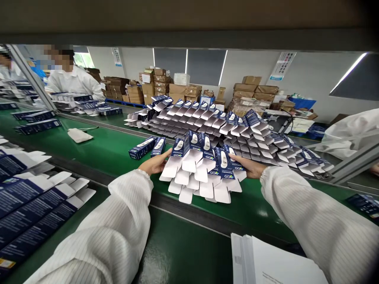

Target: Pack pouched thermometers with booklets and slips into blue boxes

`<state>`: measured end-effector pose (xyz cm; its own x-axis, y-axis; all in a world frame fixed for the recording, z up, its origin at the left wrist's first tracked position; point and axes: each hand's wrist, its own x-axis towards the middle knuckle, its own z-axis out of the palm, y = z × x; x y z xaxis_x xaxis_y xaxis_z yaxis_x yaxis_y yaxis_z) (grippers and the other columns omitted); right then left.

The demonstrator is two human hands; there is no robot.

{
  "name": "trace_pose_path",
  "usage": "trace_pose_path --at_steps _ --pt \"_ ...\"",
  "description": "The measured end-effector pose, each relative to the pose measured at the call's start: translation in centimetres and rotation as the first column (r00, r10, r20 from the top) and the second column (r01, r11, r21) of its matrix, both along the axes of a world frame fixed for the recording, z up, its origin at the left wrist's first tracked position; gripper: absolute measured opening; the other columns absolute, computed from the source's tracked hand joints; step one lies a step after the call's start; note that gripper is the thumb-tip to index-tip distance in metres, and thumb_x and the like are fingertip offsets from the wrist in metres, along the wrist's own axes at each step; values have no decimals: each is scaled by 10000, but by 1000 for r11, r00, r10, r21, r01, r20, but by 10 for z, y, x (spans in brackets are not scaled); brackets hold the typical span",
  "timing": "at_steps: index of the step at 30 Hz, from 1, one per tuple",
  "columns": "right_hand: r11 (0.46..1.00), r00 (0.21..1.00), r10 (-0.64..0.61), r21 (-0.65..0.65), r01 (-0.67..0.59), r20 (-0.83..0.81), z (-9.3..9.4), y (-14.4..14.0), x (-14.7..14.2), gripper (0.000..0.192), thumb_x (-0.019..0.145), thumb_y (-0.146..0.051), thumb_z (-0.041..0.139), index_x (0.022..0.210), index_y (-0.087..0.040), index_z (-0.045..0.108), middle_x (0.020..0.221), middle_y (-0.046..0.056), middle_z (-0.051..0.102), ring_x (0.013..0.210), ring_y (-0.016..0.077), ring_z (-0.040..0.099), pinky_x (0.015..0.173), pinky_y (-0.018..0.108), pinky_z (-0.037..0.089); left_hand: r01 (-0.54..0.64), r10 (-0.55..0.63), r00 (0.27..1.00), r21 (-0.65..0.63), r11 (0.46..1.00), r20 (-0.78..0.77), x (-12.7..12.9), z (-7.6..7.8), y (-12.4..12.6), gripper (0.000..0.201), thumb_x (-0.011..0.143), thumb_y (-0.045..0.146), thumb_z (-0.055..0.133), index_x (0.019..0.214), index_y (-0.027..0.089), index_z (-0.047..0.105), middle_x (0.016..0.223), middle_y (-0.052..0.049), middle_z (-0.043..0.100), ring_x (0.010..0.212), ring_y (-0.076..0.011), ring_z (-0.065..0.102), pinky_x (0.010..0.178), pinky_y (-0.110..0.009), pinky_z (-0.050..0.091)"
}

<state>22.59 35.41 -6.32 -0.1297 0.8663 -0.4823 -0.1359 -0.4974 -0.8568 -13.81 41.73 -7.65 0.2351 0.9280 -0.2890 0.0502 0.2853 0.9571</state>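
We hold blue cartons (207,152), white flaps (201,173) spread, between our part-curled left hand (156,162) and right hand (250,166). We cannot see what is inside them.

Between the left grip (156,163) and the right grip (250,165) sat a cluster of open cartons (204,161), over the conveyor belt (109,157). Two cartons (142,148) lay just beyond the left grip; a drawstring pouch (79,135) lay farther left. A carton stack (204,112) stood beyond both grips. Nearer than the right grip, a paper stack (281,262) lay on the worktop (174,244).
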Motion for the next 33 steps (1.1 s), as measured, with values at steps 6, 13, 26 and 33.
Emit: trace_pose_path --at_steps 6,13,26,33 --pt "998 1000 -16 -60 15 -19 7 -8 17 271 935 -315 539 1135 -134 567 1003 125 691 883 240 682 845 405 562 198 -177 972 -138 970 156 20 -8 1 554 720 630 615 1035 177 666 1002 -95 721 981 -269 649 825 -355 540" --pt "994 998 -65 -83 64 2 3 -15 37 273 942 -315 523 1127 -124 582 925 111 709 810 236 695 786 382 585 300 -246 937 -209 931 247 42 -6 -4 596 714 649 605 1061 169 663 1034 -107 718 1015 -303 642 835 -386 539" --pt "991 997 -81 -103 81 2 7 -29 50 317 940 -348 517 1157 -125 576 917 122 713 806 263 698 797 433 580 311 -168 794 -152 938 584 69 -14 -29 524 831 532 555 1190 151 586 1084 -89 703 1002 -236 656 959 -358 490" --pt "984 987 -157 -83 160 35 4 -40 72 309 933 -325 521 1162 -123 565 841 120 719 759 280 704 737 446 602 357 -144 705 -172 918 694 101 -9 -38 560 875 547 462 1182 94 580 1013 -132 718 945 -238 682 955 -393 489"
